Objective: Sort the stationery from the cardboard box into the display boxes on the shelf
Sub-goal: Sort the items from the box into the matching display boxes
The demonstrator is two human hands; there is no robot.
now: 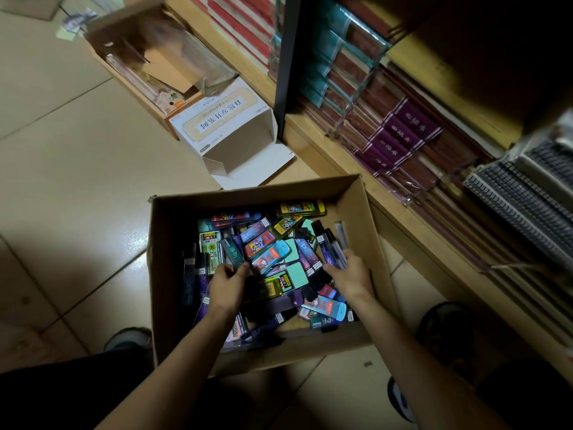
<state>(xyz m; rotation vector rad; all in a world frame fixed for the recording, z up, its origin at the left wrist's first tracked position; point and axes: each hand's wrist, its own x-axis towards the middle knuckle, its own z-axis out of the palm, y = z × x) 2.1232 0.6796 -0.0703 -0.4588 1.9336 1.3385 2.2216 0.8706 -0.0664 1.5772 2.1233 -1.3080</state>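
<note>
Your shelf [322, 150] runs along the right side, stacked with wrapped notebooks [400, 135], several with purple bands. No display box can be made out on it from this view.

The open cardboard box [173, 274] sits on the tiled floor [62, 150], just beside the shelf's base and between your feet. It holds a loose heap of stationery packs [280, 259]: small flat cases in teal, blue, yellow and purple, lying crosswise over one another.

Beyond it, a white box [223, 119] lies on its side, its end flap open towards you. Behind that stands a second brown carton [124, 35], blurred, holding card inserts and pale packets.

Both your forearms reach down into the cardboard box.

Your left hand [228, 283] is at the left-centre of the heap, back upward, thumb and fingers curled round the near end of a dark teal pack [233, 251].

Your right hand [352, 276] is near the right wall, fingers closed round a bundle of slim dark packs [336, 251] that stand tilted above the heap.
</note>
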